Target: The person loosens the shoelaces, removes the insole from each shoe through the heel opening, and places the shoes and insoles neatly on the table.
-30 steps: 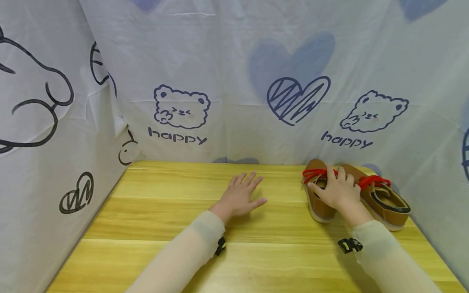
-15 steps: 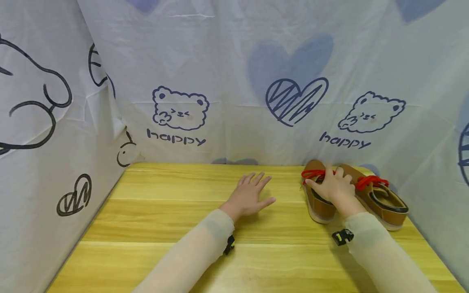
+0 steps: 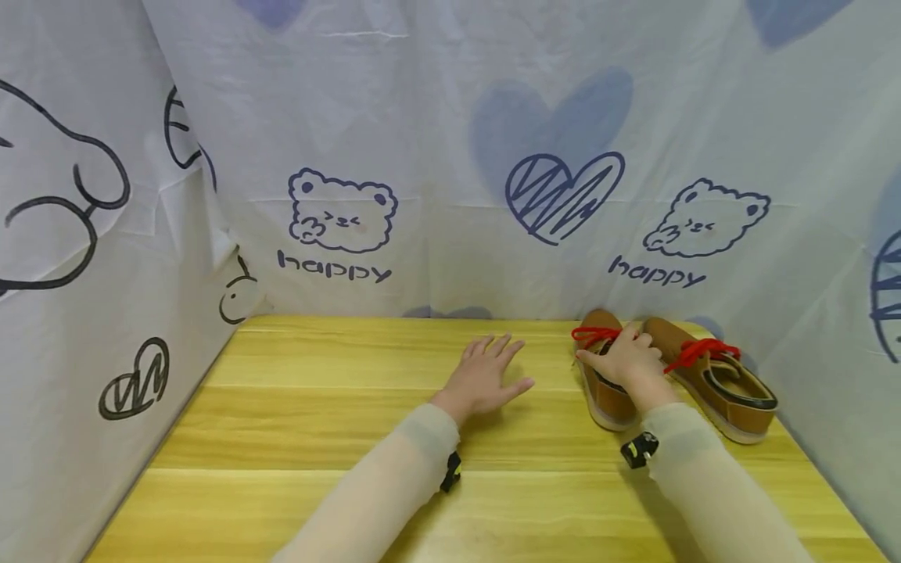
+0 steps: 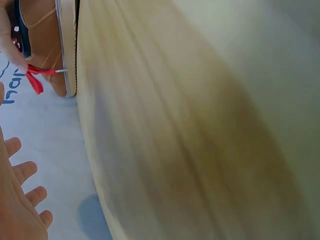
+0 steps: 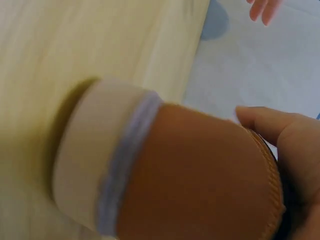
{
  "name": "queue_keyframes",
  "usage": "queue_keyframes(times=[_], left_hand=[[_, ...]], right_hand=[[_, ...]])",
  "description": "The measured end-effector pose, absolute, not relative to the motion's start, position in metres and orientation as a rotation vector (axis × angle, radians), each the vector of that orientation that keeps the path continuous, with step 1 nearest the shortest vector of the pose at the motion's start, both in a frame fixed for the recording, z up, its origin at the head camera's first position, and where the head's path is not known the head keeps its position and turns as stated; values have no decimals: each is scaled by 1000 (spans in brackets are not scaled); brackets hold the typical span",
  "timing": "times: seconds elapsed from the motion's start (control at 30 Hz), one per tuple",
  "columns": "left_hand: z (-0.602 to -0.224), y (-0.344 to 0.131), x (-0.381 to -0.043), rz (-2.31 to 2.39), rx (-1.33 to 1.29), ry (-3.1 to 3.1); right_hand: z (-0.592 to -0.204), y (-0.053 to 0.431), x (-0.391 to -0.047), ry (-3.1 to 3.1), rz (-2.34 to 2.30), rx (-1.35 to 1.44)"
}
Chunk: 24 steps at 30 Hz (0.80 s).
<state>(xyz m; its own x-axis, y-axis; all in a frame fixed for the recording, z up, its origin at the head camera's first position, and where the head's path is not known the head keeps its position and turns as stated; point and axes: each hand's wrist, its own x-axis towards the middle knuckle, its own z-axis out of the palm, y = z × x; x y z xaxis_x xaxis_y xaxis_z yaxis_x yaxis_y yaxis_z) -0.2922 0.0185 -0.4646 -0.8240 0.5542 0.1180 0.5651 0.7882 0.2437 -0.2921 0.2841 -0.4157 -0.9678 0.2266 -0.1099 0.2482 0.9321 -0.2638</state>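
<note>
Two brown shoes with red laces stand at the back right of the wooden table in the head view. My right hand (image 3: 626, 366) grips the left shoe (image 3: 611, 405) near its laces and opening, thumb on its left side. In the right wrist view that shoe's heel (image 5: 195, 170) fills the middle, the thumb lying along the collar; the other fingers are mostly hidden. Just right of it, at an angle, stands the right shoe (image 3: 749, 414) with its lace bow (image 3: 704, 352). My left hand (image 3: 482, 383) hovers palm down over the table, fingers spread, holding nothing.
The yellow wood-grain table (image 3: 317, 422) reaches back to a white cloth (image 3: 450, 234) printed with bears and hearts. More cloth hangs along the left and right sides, close beside the right shoe. Black straps (image 3: 639, 450) sit at both wrists.
My right hand has shifted left from between the shoes onto the left shoe, and its fingers have curled in. The left hand has drifted right, still spread. Both shoes stay put.
</note>
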Motion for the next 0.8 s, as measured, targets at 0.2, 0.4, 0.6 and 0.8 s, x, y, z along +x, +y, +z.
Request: queue_keyframes(times=[0.2,0.4,0.6,0.8], left_hand=[[-466,21,-292,-429,-922,-2948],[-468,28,-296,-473,-909,-2946],[-473,36,-301,-484,-915,-2943],[-471,42,-304,-460,-936,-2936]], right_hand=[[-422,285,-294,3001,-437,386],[-422,287,-294,3009,-450,374],[-425,285,-289,3020,-444,326],[-427,280,-281,3026,-466,284]])
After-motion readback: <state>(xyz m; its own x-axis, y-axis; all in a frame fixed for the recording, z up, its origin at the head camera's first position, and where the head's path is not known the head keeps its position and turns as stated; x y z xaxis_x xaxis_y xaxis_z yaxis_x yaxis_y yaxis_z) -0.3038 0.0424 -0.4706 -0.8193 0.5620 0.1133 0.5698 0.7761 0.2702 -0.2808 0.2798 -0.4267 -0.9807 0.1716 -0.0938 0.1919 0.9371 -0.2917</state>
